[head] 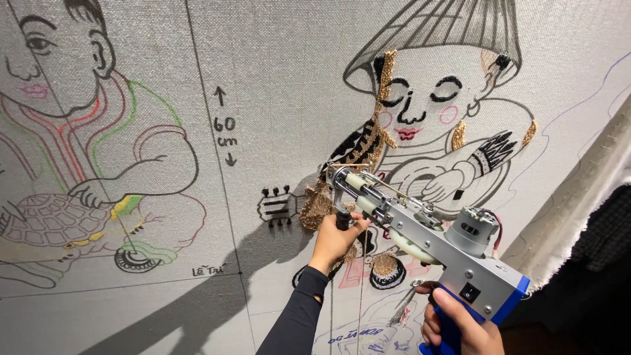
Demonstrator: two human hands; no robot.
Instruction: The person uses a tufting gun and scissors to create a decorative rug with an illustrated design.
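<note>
We hold the tufting gun (420,230) with its needle end against the stretched grey cloth (276,79), beside the tan yarn patch (317,209); our left hand (336,240) is closed round the black front handle (343,219); our right hand (460,325) is clamped on the blue rear grip (450,332); the tool looks stiff, metal and fairly heavy, so both grips seem the proper holds; the cloth looks soft and yielding.
</note>
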